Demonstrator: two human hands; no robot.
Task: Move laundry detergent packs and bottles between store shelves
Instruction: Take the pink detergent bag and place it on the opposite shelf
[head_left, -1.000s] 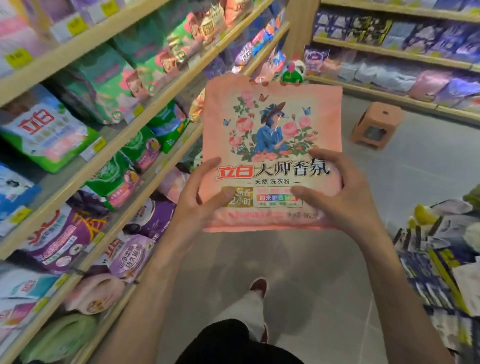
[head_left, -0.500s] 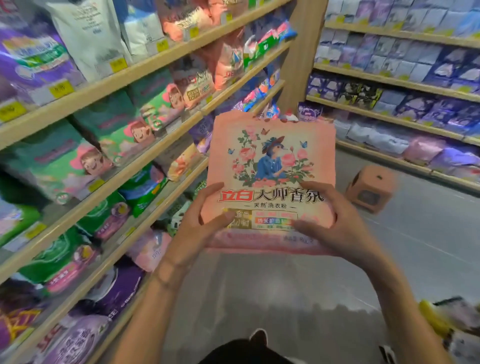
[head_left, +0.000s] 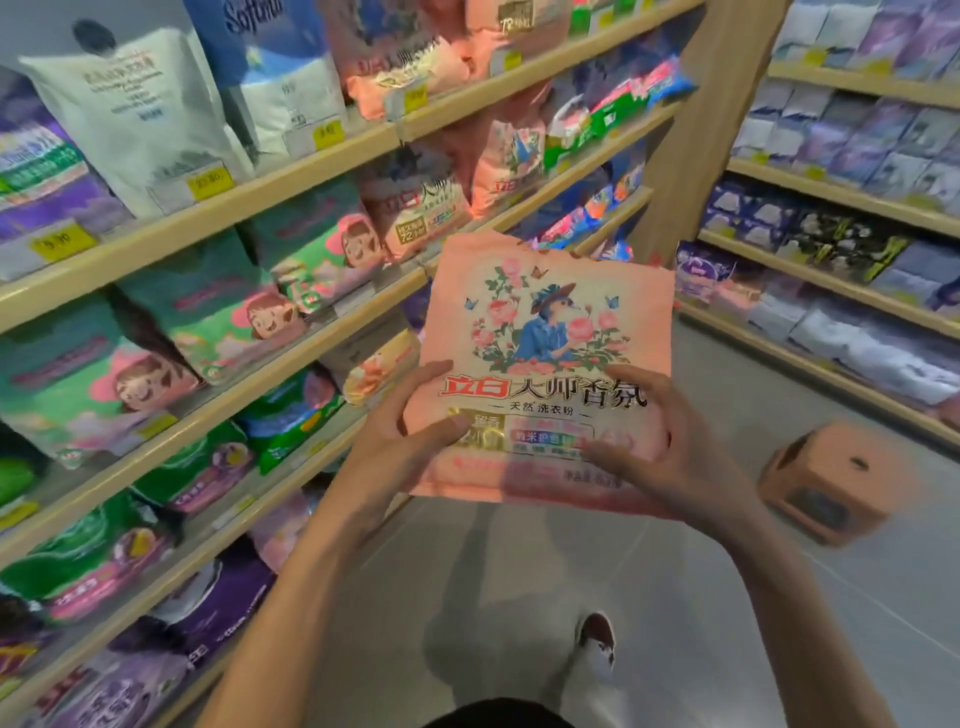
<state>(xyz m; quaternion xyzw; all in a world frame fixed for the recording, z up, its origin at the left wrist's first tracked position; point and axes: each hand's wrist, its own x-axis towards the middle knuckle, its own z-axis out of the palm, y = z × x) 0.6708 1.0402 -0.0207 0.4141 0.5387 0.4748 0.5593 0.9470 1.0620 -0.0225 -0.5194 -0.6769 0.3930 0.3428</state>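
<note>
Fingers (head_left: 435, 430) around flat, glossy pink pack (head_left: 550, 322)

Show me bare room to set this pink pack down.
Bare: only the grey floor between the left shelves and the orange stool. Left shelves are packed tight; no clear gap shows for the pink pack.

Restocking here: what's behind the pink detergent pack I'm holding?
Past the pink pack, shelved blue packs and a wooden post show. Whatever sits directly behind it is covered.

Pink pack (head_left: 545, 322) — "立白 大师香氛" — "天然洗衣粉".
</note>
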